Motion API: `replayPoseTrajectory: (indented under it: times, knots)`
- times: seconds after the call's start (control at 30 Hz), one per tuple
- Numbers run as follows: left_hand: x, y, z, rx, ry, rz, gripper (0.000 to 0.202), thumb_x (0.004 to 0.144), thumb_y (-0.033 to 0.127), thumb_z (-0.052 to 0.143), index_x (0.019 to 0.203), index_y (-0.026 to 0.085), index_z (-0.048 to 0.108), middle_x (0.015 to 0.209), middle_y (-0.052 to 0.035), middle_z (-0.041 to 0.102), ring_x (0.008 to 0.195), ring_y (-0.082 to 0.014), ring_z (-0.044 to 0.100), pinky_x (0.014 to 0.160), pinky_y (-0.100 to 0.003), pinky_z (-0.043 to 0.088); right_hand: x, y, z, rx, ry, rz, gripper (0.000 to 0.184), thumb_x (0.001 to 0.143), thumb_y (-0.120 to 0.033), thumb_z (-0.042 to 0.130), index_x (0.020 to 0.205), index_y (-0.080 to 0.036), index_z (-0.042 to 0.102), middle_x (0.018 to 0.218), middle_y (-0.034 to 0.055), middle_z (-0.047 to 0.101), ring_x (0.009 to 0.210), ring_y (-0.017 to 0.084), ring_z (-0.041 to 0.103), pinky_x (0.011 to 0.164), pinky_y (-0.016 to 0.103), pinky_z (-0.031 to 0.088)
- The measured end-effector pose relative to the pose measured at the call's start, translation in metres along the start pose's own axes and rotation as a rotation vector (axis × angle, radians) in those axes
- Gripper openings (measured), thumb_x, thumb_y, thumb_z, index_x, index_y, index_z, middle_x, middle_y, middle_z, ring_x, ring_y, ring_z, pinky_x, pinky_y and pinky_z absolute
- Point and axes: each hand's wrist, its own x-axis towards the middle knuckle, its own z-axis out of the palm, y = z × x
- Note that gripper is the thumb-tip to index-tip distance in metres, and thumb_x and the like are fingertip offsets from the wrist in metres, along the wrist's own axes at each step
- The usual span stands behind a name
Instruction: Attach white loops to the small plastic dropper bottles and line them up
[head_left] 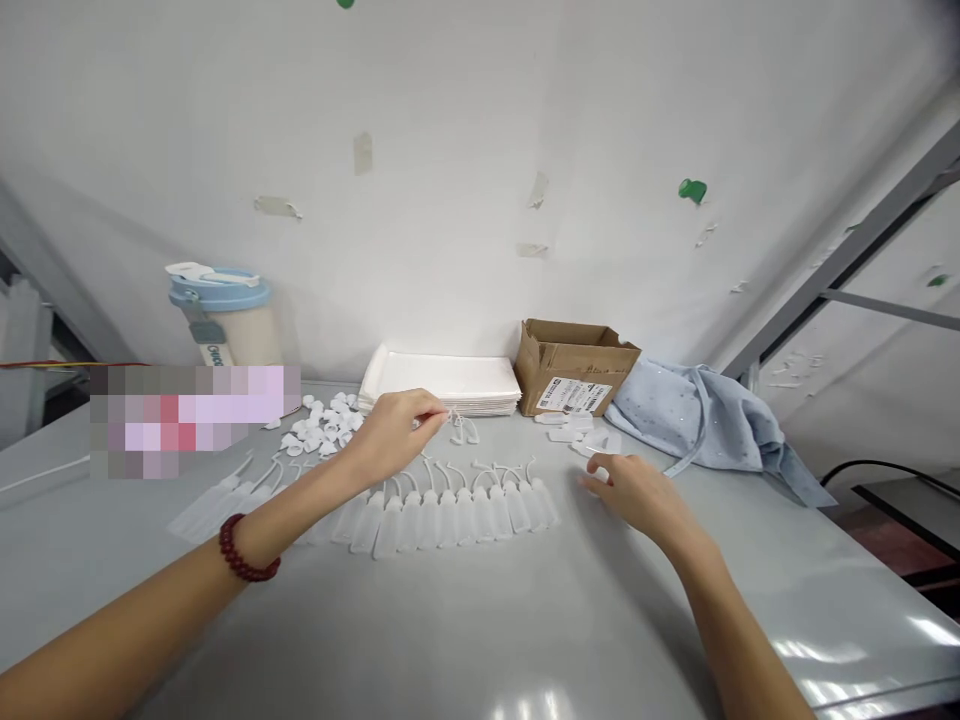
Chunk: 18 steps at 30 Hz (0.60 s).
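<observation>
My left hand [394,432] hovers above a row of small translucent plastic bottles [450,510] lying side by side on the grey table [480,620]. Its fingers are pinched on a small white cap piece [452,418] at the fingertips. A dark red bead bracelet [244,552] circles that wrist. My right hand [634,492] rests low over the table to the right of the row, fingers curled and partly spread, near a few loose white parts [589,438]. Whether it holds anything is hidden.
A heap of white caps [322,425] lies behind the bottles at left. Behind stand a stack of white trays [442,382], an open cardboard box [574,368], a blue-lidded cup [225,315] and a pale blue cloth [712,420]. A white wall closes the back.
</observation>
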Motion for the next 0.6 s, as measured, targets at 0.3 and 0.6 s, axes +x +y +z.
replayPoseTrajectory:
  times: [0.3,0.6]
  knots:
    - [-0.064,-0.019,-0.011,0.054,0.307,0.201,0.01,0.086,0.012,0.051,0.086,0.016,0.061,0.08,-0.0026,0.066,0.07,-0.0121,0.061,0.067,-0.025,0.051,0.015,-0.005,0.017,-0.01,0.108,0.07,0.031,0.089,-0.035,0.039,0.103,-0.016,0.059,0.092,0.0172,0.066,0.083,0.033,0.063,0.061,0.034,0.038]
    - [-0.075,-0.005,-0.001,-0.03,0.348,0.273,0.014,0.083,0.004,0.054,0.085,0.014,0.063,0.083,-0.0052,0.065,0.078,-0.0133,0.062,0.07,-0.023,0.051,0.005,-0.02,0.016,0.263,0.231,-0.052,0.028,0.089,-0.031,0.04,0.112,-0.019,0.051,0.068,0.0022,0.067,0.069,0.02,0.063,0.061,0.028,0.042]
